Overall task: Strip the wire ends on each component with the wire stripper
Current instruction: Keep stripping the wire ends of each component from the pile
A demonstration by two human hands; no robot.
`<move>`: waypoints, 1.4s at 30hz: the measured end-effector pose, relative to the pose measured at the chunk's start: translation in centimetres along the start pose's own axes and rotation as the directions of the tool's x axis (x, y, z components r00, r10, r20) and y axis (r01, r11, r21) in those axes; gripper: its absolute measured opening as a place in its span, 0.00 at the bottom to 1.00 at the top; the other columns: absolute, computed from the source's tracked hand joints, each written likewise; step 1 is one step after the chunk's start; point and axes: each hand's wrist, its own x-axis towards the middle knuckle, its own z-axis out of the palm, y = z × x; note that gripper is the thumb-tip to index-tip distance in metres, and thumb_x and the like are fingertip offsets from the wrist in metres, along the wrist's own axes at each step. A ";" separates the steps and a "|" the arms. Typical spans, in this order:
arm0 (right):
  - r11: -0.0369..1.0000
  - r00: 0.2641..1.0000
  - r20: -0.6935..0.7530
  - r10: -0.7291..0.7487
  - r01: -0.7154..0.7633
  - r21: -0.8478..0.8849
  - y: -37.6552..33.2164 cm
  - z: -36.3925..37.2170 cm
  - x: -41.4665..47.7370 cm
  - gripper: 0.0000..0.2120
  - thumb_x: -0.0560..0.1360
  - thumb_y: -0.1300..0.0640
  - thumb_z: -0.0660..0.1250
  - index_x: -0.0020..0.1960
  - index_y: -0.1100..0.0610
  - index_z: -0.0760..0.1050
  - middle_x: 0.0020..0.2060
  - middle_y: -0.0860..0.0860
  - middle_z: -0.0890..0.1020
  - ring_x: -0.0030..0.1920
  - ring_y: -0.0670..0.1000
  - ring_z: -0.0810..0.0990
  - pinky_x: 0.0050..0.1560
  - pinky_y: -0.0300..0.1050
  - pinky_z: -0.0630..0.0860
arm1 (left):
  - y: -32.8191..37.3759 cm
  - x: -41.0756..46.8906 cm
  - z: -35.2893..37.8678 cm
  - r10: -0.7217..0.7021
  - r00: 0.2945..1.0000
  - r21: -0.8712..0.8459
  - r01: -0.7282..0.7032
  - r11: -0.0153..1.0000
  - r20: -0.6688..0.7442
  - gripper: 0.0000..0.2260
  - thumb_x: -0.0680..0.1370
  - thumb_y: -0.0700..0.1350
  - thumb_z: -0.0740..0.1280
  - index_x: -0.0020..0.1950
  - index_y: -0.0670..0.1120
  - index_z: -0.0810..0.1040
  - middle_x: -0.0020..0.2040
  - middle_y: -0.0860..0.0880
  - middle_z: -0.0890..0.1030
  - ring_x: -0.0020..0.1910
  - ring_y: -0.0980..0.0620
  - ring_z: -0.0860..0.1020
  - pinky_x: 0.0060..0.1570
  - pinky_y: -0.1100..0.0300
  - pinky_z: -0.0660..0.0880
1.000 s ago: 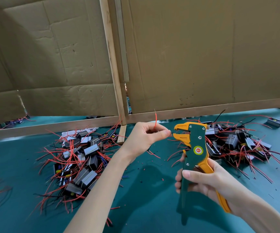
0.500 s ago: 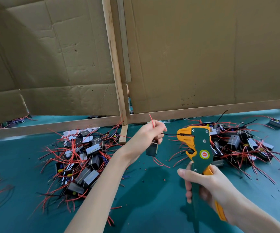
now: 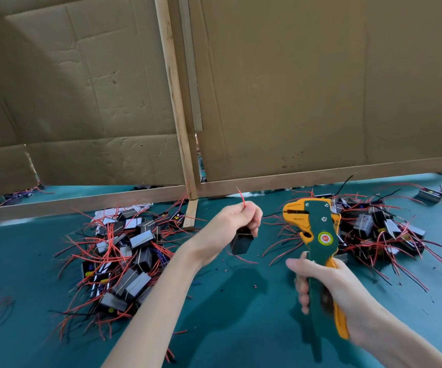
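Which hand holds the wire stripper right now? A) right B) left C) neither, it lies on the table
A: the right hand grips the handles of the wire stripper, while the left hand pinches a red wire with a black component hanging below it.

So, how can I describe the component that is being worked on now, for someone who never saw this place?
Start at the teal table before the cardboard wall. Above its middle the left hand holds a red wire, and one black component hangs under that hand. It alone is in the air; the others lie in piles on the table.
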 end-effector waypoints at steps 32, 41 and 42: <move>0.996 0.944 0.319 -0.080 0.069 0.047 -0.8 -0.6 0.0 0.24 0.53 0.57 0.85 0.45 0.64 0.81 0.40 0.67 0.80 0.40 0.66 0.82 0.43 0.56 0.81 | 2.7 -1.0 -0.2 0.200 0.977 0.352 -0.162 0.922 -0.073 0.08 0.80 0.45 0.66 0.46 0.47 0.83 0.22 0.57 0.67 0.22 0.59 0.61 0.25 0.70 0.57; 0.997 0.950 0.307 -0.054 0.068 -0.036 -0.9 -0.9 -0.2 0.28 0.48 0.51 0.87 0.42 0.63 0.82 0.39 0.66 0.82 0.40 0.67 0.83 0.41 0.52 0.81 | 3.1 -1.3 -0.5 0.127 0.992 0.386 -0.110 0.916 -0.021 0.09 0.80 0.45 0.65 0.47 0.44 0.84 0.22 0.55 0.67 0.22 0.58 0.60 0.26 0.68 0.58; 0.997 0.952 0.301 -0.048 0.066 -0.050 -0.9 -0.9 -0.2 0.28 0.48 0.51 0.87 0.42 0.63 0.82 0.39 0.67 0.82 0.40 0.67 0.83 0.41 0.52 0.81 | 3.2 -1.4 -0.5 0.126 0.992 0.398 -0.112 0.910 -0.008 0.09 0.80 0.45 0.65 0.46 0.45 0.85 0.25 0.51 0.71 0.24 0.54 0.63 0.30 0.65 0.60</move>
